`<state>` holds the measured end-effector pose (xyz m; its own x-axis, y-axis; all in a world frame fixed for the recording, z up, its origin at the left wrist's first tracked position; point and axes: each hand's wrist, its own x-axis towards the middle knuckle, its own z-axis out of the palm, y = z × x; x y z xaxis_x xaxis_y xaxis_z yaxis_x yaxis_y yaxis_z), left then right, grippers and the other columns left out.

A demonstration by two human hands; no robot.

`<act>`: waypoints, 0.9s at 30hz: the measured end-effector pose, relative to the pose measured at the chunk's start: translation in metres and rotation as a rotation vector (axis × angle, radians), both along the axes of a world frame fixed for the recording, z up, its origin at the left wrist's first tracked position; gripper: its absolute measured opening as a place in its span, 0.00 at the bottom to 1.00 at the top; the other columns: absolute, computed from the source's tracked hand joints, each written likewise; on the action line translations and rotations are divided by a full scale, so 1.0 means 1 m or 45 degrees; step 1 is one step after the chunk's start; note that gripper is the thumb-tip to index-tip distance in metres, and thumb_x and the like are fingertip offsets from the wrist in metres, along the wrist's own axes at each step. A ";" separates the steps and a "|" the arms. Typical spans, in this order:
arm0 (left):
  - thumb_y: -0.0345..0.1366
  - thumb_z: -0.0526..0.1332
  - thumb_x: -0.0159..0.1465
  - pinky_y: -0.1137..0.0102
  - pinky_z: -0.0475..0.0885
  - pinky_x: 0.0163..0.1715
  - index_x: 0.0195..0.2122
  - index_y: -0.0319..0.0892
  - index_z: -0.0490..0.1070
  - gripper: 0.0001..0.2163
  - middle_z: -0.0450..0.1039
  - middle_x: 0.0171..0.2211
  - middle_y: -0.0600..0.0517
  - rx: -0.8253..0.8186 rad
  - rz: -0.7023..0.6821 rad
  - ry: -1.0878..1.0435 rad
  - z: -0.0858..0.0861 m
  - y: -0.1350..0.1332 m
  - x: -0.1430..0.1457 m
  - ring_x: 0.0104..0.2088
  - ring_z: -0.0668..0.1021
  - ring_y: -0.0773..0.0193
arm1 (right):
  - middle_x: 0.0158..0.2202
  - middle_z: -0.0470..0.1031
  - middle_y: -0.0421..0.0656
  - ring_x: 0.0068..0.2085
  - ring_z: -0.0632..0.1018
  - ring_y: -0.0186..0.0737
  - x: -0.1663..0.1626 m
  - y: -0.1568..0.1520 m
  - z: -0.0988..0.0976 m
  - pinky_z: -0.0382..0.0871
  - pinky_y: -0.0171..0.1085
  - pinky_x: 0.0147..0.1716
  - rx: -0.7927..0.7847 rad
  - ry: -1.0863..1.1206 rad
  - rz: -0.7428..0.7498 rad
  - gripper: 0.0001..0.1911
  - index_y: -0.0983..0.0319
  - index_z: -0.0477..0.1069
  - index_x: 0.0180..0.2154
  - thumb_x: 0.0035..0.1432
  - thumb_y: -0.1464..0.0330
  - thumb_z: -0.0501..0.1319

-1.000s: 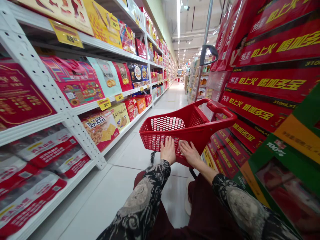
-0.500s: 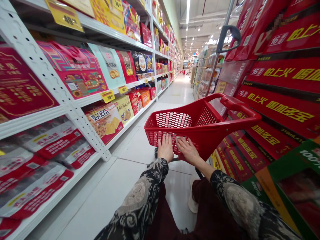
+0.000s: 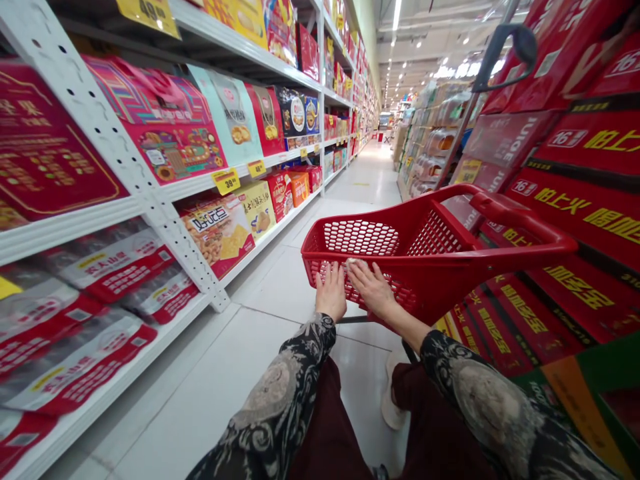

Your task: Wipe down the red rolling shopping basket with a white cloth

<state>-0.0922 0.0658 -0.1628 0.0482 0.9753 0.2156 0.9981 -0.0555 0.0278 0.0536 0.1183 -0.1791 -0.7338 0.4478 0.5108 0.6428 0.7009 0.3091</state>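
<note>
A red plastic shopping basket [image 3: 425, 233] on wheels stands tilted in a supermarket aisle in front of me. My left hand [image 3: 331, 292] lies flat against its near mesh wall, fingers stretched upward. My right hand [image 3: 370, 288] rests beside it on the same wall, fingers spread, with something small and pale under the fingertips at the rim. Both arms wear dark patterned sleeves. The basket looks empty inside.
White shelves [image 3: 165, 220] on the left carry boxed biscuits and gift packs with yellow price tags [image 3: 226, 181]. Stacked red drink cartons [image 3: 575, 200] rise on the right. A grey telescopic handle [image 3: 505, 53] stands over the basket. The white tiled aisle [image 3: 365, 180] runs far ahead.
The basket and both hands have shifted slightly right and up in the view as my head turned. The hands remain pressed on the basket's near wall.
</note>
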 end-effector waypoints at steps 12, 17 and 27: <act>0.28 0.47 0.58 0.51 0.46 0.60 0.64 0.37 0.43 0.31 0.41 0.65 0.45 -0.009 0.107 -0.024 -0.008 0.005 -0.032 0.64 0.46 0.55 | 0.62 0.56 0.48 0.63 0.52 0.47 -0.045 0.005 0.015 0.43 0.55 0.60 0.016 0.111 0.035 0.23 0.62 0.57 0.58 0.61 0.73 0.47; 0.28 0.47 0.58 0.50 0.45 0.60 0.64 0.36 0.43 0.31 0.40 0.65 0.44 -0.024 0.127 -0.008 -0.006 0.004 -0.042 0.64 0.46 0.55 | 0.61 0.56 0.49 0.62 0.54 0.49 -0.060 0.013 0.009 0.46 0.56 0.59 -0.005 0.028 0.067 0.23 0.65 0.58 0.58 0.61 0.74 0.48; 0.28 0.47 0.56 0.50 0.47 0.60 0.63 0.32 0.45 0.31 0.40 0.65 0.43 -0.073 0.206 0.033 -0.016 -0.006 -0.068 0.64 0.48 0.53 | 0.61 0.57 0.49 0.62 0.55 0.48 -0.082 0.003 -0.006 0.48 0.55 0.59 -0.041 -0.012 0.160 0.22 0.65 0.59 0.57 0.61 0.74 0.48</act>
